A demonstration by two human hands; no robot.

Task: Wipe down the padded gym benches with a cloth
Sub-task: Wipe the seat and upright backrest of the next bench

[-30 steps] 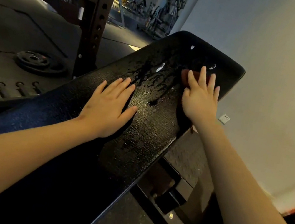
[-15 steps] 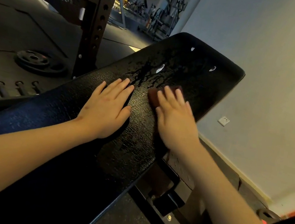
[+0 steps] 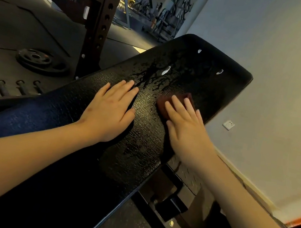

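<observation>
Two flat hands on bench [image 3: 139, 151] mid-frame: L hand [image 3: 109, 111] braces w/ fingers straight, R hand [image 3: 187, 128] presses cloth [image 3: 169, 102] w/ straight fingers, no curl round it, so I reckon cloth could slip free on wet streaks [image 3: 152, 76] above, leaving smears.

We see the left hand [image 3: 109, 110] flat on the black padded bench [image 3: 204, 63], fingers straight. The right hand [image 3: 187, 129] presses a dark red cloth [image 3: 169, 102] against the wet pad just beside it. A weight plate [image 3: 39, 60] lies on the floor by the rack upright [image 3: 100, 26].
</observation>
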